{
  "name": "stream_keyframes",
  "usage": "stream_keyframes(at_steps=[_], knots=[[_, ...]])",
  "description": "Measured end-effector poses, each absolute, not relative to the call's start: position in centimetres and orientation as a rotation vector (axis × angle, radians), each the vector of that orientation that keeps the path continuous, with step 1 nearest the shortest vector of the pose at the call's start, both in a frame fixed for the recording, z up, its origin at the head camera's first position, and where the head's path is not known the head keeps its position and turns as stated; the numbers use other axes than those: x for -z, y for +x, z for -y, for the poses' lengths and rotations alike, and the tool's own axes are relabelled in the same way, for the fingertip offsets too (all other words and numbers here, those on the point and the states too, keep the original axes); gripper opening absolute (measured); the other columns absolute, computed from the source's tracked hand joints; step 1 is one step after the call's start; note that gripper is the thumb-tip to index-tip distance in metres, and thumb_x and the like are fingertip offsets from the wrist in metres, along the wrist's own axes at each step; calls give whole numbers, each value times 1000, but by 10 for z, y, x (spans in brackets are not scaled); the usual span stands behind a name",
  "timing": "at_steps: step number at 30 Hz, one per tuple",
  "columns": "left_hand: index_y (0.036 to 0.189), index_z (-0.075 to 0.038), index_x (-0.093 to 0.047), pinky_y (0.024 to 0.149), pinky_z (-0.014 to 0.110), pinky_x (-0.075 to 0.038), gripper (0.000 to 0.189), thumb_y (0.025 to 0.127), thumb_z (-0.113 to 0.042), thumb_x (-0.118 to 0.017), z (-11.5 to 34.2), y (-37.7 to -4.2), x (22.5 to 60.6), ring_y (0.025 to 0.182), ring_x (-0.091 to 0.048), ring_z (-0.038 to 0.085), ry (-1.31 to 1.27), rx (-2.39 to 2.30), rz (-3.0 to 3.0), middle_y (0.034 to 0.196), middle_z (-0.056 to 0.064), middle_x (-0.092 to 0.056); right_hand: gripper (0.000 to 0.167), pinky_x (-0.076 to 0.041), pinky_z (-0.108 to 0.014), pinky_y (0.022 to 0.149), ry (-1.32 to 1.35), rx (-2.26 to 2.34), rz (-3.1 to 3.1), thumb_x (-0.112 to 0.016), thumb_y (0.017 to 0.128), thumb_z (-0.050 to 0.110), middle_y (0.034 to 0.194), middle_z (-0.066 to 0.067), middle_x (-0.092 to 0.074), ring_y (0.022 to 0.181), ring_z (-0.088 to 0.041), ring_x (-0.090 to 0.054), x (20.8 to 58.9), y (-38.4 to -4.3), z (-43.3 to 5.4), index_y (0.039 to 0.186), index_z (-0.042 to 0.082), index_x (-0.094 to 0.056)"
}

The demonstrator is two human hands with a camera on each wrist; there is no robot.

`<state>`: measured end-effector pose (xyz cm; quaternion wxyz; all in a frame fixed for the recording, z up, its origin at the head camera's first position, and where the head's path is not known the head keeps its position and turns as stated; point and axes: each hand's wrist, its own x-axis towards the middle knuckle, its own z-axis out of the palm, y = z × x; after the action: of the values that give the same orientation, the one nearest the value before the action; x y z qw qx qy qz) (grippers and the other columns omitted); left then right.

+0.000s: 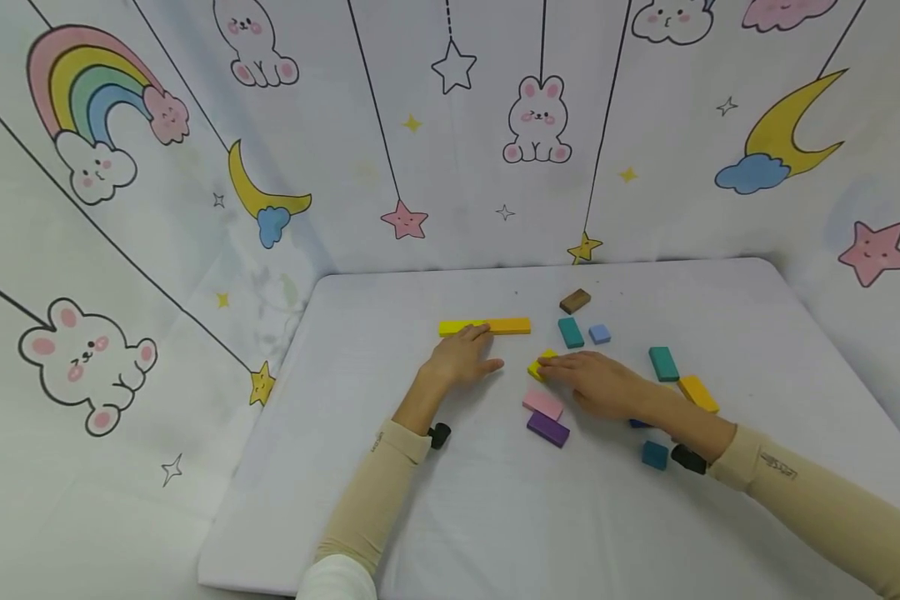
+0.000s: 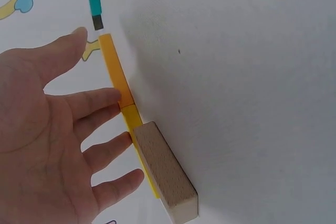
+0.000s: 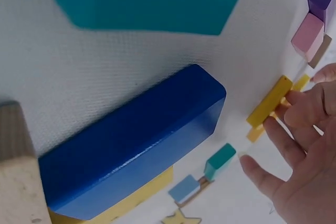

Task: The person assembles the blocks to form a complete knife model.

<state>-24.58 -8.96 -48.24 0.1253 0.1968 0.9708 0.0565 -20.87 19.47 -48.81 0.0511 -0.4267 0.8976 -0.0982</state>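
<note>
My left hand rests its fingertips along a yellow block and an orange block, which lie end to end. In the left wrist view its fingers are spread and the thumb stands apart. My right hand reaches to a second yellow block; in the right wrist view the fingertips touch this yellow block along one side, the thumb away from it. Just in front lie a pink block and a purple block, touching.
Behind my right hand are a brown block, a teal block and a light blue block. To the right lie another teal block and an orange-yellow block. A dark blue block sits under the right wrist, near a blue-green block.
</note>
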Motion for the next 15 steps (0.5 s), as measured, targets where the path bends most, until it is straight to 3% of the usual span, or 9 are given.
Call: stream_keyframes(at_steps=[15], knots=[[165, -17, -34, 128, 51, -22, 73, 106, -57, -51, 90, -245, 482, 157, -29, 27, 584, -142, -2841, 171, 3, -30, 60, -44, -63, 112, -1221, 236, -2807, -68, 93, -3, 156, -15, -52, 140, -42, -51, 485, -215, -189, 151, 4, -55]])
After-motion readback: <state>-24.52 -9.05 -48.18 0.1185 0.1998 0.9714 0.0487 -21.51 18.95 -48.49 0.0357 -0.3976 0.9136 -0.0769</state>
